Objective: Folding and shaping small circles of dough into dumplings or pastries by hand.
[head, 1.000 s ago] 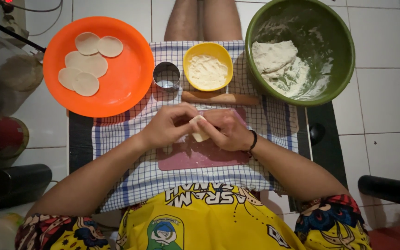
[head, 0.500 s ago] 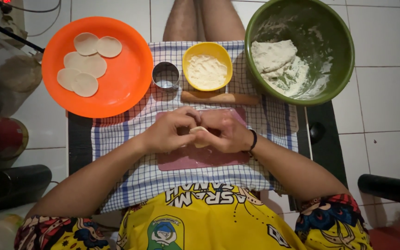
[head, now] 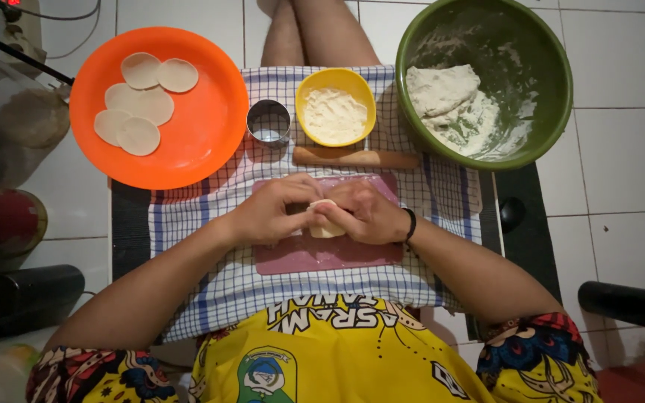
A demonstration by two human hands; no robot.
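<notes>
A small pale lump of dough point(head: 325, 221) sits between both my hands, above a pink cutting board point(head: 315, 255). My left hand point(head: 272, 211) curls around its left side, and my right hand point(head: 367, 213), with a black band at the wrist, presses on it from the right. The board lies on a blue-and-white checked cloth point(head: 210, 283).
Just beyond the board are a wooden rolling pin point(head: 356, 157), a yellow bowl of flour point(head: 335, 107) and a round metal cutter point(head: 268, 122). An orange plate point(head: 203, 127) at far left holds several dough discs point(head: 139, 104). A green bowl point(head: 546, 112) at far right holds a dough mass.
My hands have closed more tightly together over the dough lump and shifted slightly toward me on the board; less of the dough shows now.
</notes>
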